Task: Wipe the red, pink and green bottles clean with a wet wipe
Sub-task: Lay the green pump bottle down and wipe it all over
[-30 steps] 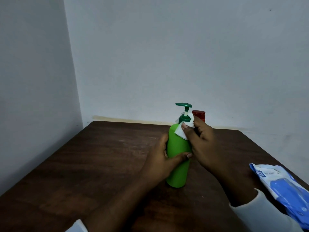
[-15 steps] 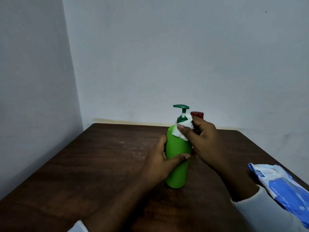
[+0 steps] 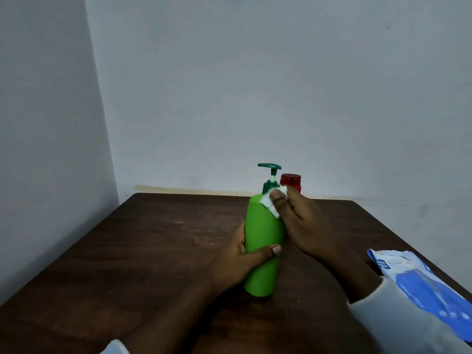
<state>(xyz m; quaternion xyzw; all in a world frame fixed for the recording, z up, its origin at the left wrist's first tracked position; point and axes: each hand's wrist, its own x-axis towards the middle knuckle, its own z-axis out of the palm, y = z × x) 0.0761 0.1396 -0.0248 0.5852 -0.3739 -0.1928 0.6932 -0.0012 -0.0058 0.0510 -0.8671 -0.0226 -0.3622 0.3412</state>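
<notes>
Left hand (image 3: 237, 261) has a closed grip round the green bottle (image 3: 263, 241), upright on the tabletop (image 3: 153, 251). Right hand (image 3: 304, 223) pinches the wet wipe (image 3: 268, 201) against its shoulder.

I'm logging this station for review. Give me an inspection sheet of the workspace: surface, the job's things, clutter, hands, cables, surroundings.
Surface: dark wooden table, with pale scuffs near the middle.
Job's things: green bottle upright, pump on; wet wipe against its shoulder; red bottle behind it, mostly hidden; pink bottle not seen.
Clutter: blue and white wipes pack at the table's right edge.
Hands: left hand grips the green bottle's body; right hand holds the wet wipe to the bottle.
Cables: nothing seen.
Surroundings: plain pale walls meeting in a corner at the left.
</notes>
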